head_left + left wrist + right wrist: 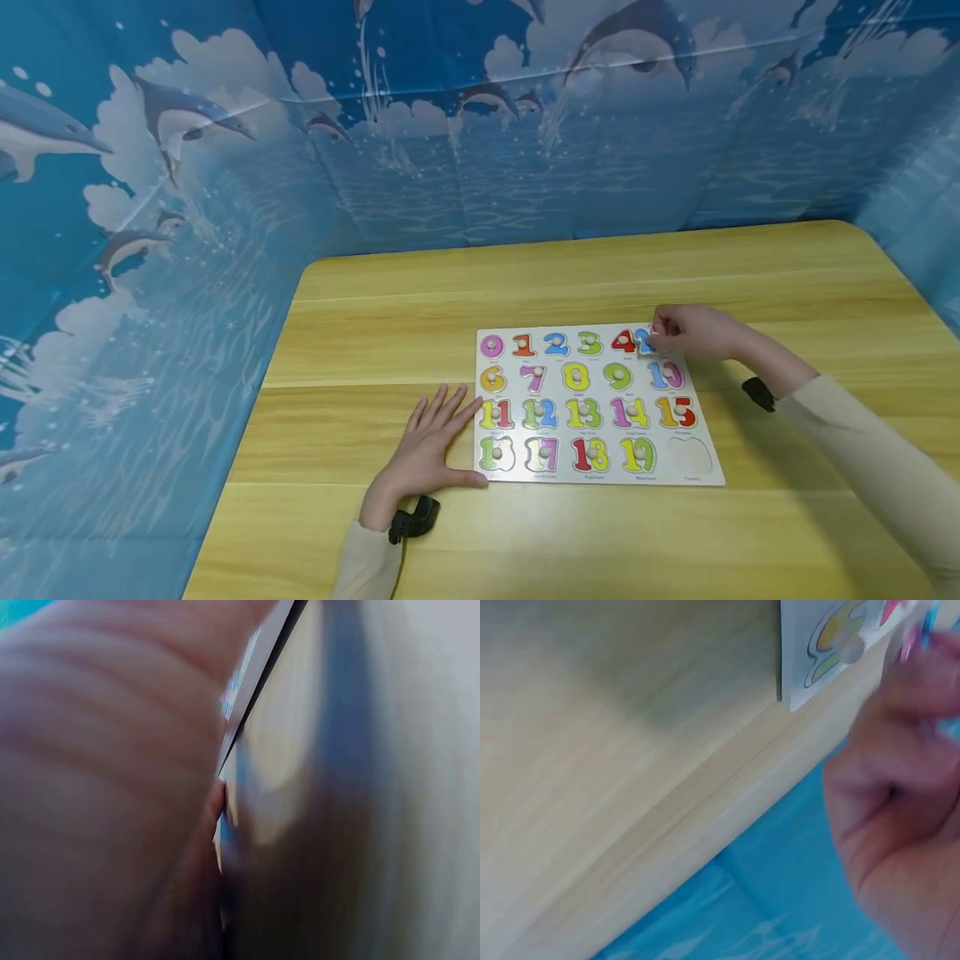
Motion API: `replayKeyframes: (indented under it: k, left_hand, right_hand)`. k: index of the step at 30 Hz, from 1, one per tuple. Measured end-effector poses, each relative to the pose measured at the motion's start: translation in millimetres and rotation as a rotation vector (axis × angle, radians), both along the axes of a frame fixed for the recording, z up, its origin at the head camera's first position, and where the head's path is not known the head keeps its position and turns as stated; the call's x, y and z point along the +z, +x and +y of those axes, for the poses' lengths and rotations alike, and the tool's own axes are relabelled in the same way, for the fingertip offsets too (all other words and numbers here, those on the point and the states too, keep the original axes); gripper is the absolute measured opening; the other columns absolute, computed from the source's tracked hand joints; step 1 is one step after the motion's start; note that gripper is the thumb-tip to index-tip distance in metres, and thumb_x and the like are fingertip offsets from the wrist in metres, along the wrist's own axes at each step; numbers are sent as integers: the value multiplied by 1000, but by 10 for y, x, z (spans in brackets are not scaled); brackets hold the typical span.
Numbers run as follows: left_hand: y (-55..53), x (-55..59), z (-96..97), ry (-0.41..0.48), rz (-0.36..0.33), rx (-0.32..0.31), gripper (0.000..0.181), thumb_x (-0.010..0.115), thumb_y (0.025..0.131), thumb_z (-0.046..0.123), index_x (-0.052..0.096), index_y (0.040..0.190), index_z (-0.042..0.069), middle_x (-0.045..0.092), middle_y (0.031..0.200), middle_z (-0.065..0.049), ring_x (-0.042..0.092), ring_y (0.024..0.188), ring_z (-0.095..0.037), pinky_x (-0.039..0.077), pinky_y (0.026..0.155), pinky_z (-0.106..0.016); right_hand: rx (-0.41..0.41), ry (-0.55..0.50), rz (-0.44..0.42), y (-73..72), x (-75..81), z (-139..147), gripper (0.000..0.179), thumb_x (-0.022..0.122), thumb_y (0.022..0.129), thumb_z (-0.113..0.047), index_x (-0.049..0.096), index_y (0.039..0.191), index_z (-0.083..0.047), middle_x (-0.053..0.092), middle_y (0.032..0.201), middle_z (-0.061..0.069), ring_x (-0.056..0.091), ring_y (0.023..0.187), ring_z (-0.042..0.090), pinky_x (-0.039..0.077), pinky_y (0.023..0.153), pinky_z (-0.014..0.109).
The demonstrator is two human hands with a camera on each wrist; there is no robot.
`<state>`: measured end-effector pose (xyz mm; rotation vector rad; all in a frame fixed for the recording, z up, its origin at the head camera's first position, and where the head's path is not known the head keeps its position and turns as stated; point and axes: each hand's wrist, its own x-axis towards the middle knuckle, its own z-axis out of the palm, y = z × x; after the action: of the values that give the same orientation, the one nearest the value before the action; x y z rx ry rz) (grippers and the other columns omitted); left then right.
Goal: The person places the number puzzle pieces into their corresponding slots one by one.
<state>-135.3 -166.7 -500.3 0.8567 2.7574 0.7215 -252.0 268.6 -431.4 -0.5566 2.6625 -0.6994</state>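
A white number puzzle board (555,375) lies on the table with colourful knobbed pieces in it. My right hand (697,331) is over its far right corner and pinches a number puzzle piece (642,341), blue in the head view; the fingers hide part of it. The right wrist view shows blue and pink on the piece (910,643) at the fingertips. Beside that hand a yellow-green knobbed number (831,641) sits at the board's corner. My left hand (431,450) lies flat with spread fingers, thumb and fingertips at the board's left edge.
A bare recess (690,457) shows at the board's near right corner. The wooden table (360,333) extends around the board. Behind it hangs a blue dolphin-print cloth (450,167). A black wrist camera (415,518) is worn on the left wrist.
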Motion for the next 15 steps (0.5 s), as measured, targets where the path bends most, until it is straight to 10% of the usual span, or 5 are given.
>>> replayKeyframes:
  k: [15]
  left_hand:
    - [13, 18, -1, 9, 6, -3, 104, 72, 70, 63, 23, 152, 22, 9, 158, -5, -2, 143, -30, -2, 112, -50]
  right_hand:
    - [259, -211, -233, 791, -104, 204, 23, 68, 89, -24, 50, 76, -16, 38, 61, -13, 36, 54, 0, 28, 47, 19]
